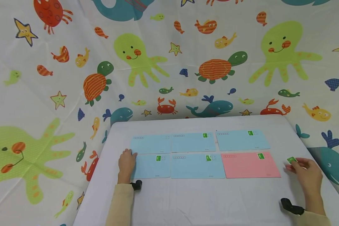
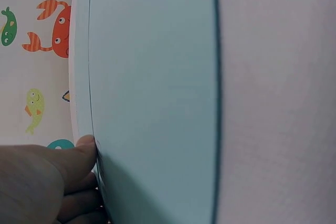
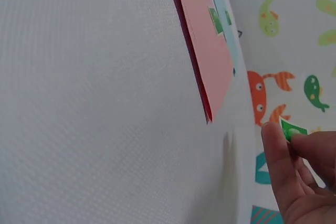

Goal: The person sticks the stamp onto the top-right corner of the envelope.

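My left hand (image 1: 126, 163) rests at the left edges of two blue envelopes. Its fingertips are beside the upper left envelope (image 1: 150, 145), whose top right corner shows only small printed marks. Below lies the lower left envelope (image 1: 151, 168), with a green stamp (image 1: 158, 158) on it. In the left wrist view the thumb (image 2: 85, 142) lies right at an envelope's edge. Above the table's right side, my right hand (image 1: 308, 175) pinches a small green stamp (image 3: 294, 129) between thumb and fingers. The pink envelope (image 1: 251, 168), stamped at its top right, lies left of this hand.
Envelopes lie in two rows on the white table (image 1: 203, 201). Other blue envelopes (image 1: 197, 168) in the middle and at upper right (image 1: 240, 142) bear green stamps. A cloth (image 1: 183, 88) printed with sea animals hangs behind the table and at its sides.
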Demonstrator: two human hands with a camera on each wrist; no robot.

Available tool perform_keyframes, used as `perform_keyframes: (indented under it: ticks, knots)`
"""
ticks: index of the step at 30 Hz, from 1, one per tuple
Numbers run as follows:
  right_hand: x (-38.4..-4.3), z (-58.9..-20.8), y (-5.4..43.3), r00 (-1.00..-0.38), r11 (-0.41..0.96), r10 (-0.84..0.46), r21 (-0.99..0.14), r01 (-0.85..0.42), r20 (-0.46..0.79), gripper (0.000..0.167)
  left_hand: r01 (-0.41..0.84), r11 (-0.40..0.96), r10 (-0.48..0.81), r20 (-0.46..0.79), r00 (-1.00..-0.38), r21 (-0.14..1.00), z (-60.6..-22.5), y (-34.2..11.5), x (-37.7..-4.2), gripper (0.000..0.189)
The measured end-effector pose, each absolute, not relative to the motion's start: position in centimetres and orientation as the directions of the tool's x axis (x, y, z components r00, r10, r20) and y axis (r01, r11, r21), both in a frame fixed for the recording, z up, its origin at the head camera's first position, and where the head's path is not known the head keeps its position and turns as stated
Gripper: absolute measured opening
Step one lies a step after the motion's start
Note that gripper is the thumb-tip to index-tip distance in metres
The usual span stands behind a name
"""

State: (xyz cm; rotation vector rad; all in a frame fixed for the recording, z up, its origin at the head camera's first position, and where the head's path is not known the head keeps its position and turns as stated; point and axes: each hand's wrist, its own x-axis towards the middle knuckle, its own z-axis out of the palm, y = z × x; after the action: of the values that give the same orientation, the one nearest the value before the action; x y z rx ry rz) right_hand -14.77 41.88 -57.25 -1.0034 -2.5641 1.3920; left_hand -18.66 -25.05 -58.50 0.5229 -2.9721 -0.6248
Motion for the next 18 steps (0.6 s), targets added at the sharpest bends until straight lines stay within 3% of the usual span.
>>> perform_keyframes:
  ticks: [11, 18]
  knots:
    - [-14.3, -56.4, 41.2, -0.821, 0.457, 0.533, -0.748, 0.482, -0.204, 0.056, -0.311, 0.864, -0.338, -0.001, -0.941, 0.397, -58.4, -24.9, -18.8, 0.045]
    - [-14.3, -55.9, 40.2, -0.850, 0.410, 0.496, -0.814, 0.411, -0.180, 0.059, -0.304, 0.868, -0.331, 0.003, -0.944, 0.392, -58.7, -25.3, -18.7, 0.045]
